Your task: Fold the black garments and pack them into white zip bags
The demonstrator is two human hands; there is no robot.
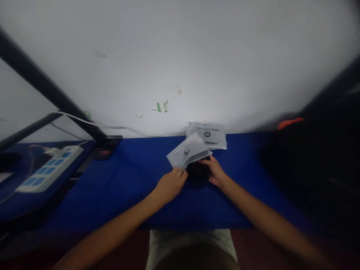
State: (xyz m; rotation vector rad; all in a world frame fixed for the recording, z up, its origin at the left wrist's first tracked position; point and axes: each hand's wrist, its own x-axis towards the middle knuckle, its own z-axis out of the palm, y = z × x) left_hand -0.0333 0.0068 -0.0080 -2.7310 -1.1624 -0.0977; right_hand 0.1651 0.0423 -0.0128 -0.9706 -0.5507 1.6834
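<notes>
My left hand pinches the near edge of a pale plastic bag with a dark round mark on it. The bag is tilted above the blue tabletop. My right hand is wrapped round a black, soft-looking item that sits at the bag's near side. Whether part of the black item is inside the bag I cannot tell. Just behind, a small stack of similar pale bags with printed lettering lies against the wall, partly covered by the one in my hands.
A white power strip with blue sockets lies at the left, with a white cable running along the wall. A dark object is near the left frame post. A large black mass fills the right side. The tabletop is blue.
</notes>
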